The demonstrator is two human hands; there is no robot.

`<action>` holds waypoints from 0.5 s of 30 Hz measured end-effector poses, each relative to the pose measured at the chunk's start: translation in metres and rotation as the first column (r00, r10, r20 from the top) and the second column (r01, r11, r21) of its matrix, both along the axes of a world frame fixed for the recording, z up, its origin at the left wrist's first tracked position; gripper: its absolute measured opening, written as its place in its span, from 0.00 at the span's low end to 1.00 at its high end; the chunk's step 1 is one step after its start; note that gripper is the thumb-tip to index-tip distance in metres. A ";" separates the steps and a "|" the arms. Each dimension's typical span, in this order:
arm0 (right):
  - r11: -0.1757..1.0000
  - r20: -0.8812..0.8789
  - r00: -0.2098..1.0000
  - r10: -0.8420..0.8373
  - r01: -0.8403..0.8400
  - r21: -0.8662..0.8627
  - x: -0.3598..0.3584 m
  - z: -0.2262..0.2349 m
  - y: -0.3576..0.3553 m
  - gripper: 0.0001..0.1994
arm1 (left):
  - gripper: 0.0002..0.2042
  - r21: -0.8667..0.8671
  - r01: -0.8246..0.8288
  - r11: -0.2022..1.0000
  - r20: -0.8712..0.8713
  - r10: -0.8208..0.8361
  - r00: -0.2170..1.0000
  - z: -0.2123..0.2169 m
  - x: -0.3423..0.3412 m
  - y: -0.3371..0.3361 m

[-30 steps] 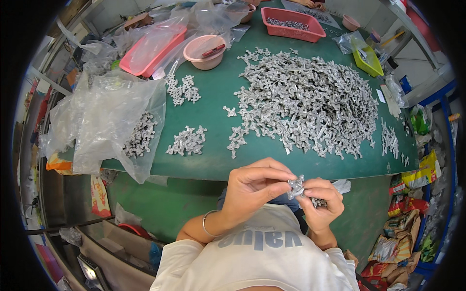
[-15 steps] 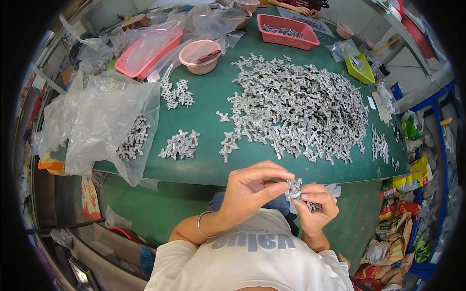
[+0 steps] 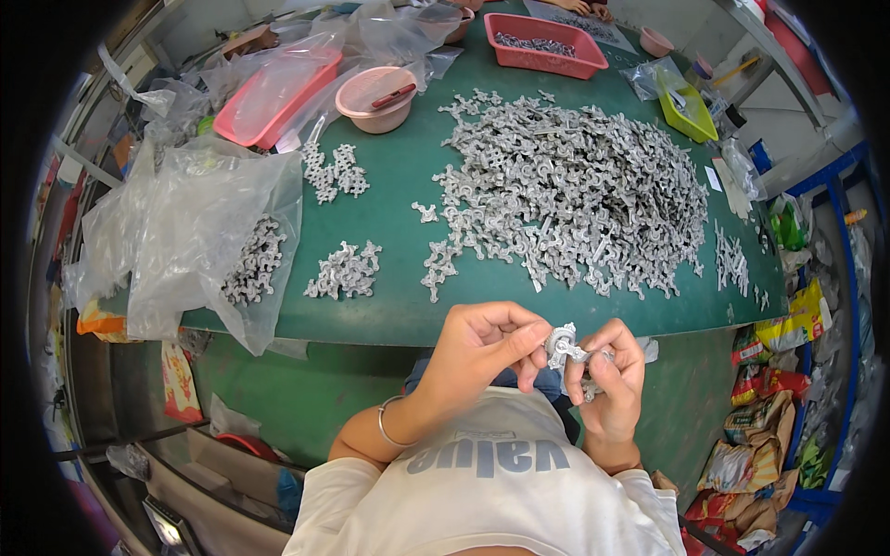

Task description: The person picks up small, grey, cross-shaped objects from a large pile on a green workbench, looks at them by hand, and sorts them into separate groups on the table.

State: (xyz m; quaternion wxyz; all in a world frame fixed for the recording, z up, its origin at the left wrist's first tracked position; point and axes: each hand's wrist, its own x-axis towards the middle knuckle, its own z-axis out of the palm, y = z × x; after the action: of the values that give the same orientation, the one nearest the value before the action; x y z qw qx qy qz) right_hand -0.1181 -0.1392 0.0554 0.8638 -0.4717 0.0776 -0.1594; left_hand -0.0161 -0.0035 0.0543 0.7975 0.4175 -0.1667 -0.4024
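Observation:
Just past the table's near edge, a small grey metal casting (image 3: 563, 347) with a round middle and knobbed arms is held between my hands. The thumb and fingers of my left hand (image 3: 487, 350) pinch its left side. My right hand (image 3: 614, 378) grips its right arm with thumb and forefinger. More grey castings (image 3: 591, 388) show under my right hand's curled fingers; how many is hidden. Ahead lies a large heap of like castings (image 3: 575, 199). A smaller pile (image 3: 344, 271) and a flat cluster (image 3: 335, 173) lie to its left.
Clear plastic bags (image 3: 199, 222) cover the table's left side, partly over more castings (image 3: 257, 264). A pink bowl (image 3: 375, 116) carries a red-handled tool. Pink trays (image 3: 547, 60) and a yellow-green tray (image 3: 684, 116) stand farther back. Another person's hands (image 3: 584, 7) show at the far edge.
The casting has turned between my fingers, so its round face and an arm now show. My right hand's fingers have shifted upward. The whole view has tilted slightly.

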 end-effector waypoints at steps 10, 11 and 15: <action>0.999 0.065 0.998 0.012 -0.009 -0.049 -0.001 -0.001 0.000 0.09 | 0.09 -0.018 0.051 0.999 -0.075 -0.052 0.996 0.000 0.001 -0.001; 0.999 0.066 0.998 0.011 -0.008 -0.049 -0.001 -0.002 0.000 0.09 | 0.09 -0.017 0.052 0.999 -0.075 -0.053 0.996 0.000 0.001 -0.001; 0.998 0.072 0.997 -0.002 0.006 -0.058 -0.002 -0.004 0.000 0.09 | 0.09 -0.022 0.054 0.998 -0.073 -0.055 0.996 0.001 0.001 -0.001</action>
State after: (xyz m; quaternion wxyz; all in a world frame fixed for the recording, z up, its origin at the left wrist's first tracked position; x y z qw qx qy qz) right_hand -0.1206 -0.1396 0.0519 0.8515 -0.4906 0.0428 -0.1801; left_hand -0.0155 -0.0044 0.0550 0.7958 0.3899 -0.1526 -0.4375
